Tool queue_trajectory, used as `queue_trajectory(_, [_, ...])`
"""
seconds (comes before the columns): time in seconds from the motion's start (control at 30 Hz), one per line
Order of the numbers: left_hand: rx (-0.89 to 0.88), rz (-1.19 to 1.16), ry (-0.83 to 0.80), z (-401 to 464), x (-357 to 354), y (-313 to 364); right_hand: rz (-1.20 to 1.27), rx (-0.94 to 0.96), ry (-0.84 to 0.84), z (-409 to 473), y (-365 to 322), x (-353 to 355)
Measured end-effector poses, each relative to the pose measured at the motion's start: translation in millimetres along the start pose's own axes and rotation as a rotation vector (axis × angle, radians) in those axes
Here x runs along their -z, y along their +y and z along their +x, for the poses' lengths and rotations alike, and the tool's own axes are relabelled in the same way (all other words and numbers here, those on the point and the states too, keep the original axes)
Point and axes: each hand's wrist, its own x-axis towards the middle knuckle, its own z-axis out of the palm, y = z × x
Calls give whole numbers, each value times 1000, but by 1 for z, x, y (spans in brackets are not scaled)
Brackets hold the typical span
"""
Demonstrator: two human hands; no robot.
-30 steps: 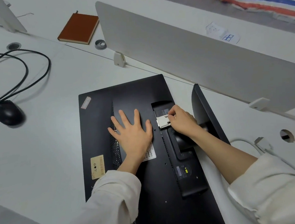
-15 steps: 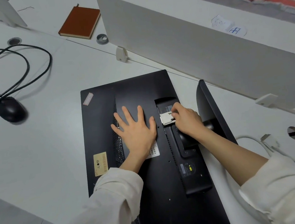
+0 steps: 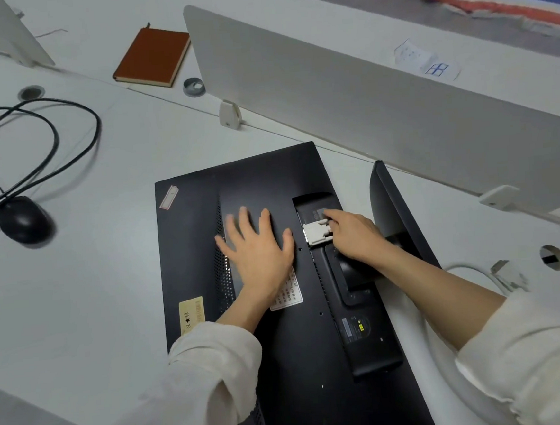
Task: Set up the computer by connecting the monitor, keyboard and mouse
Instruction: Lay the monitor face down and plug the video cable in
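At the left edge of the desk point(image 3: 117, 292) a black mouse point(image 3: 24, 219) lies beside looping black cables point(image 3: 64, 128). In the middle the monitor point(image 3: 192, 259) lies face down. The left hand point(image 3: 258, 251) presses flat on its back, fingers straight and spread. Just right of it, the right hand point(image 3: 354, 233) holds the white connector point(image 3: 317, 233) at the monitor's port recess, forefinger stretched out, other fingers curled. Near the right edge lies a second white plug point(image 3: 507, 271).
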Motion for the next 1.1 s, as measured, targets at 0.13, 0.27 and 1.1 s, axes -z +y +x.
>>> queue_trajectory(0.13, [-353, -136, -135, 26, 12, 24, 258, -98, 15, -3, 0, 8])
queue_trajectory(0.27, [-365, -120, -406, 53, 13, 54, 172, -98, 135, -13, -3, 8])
queue_trajectory(1.1, [-520, 201, -592, 81, 9, 77, -104, 72, 257, -39, 22, -3])
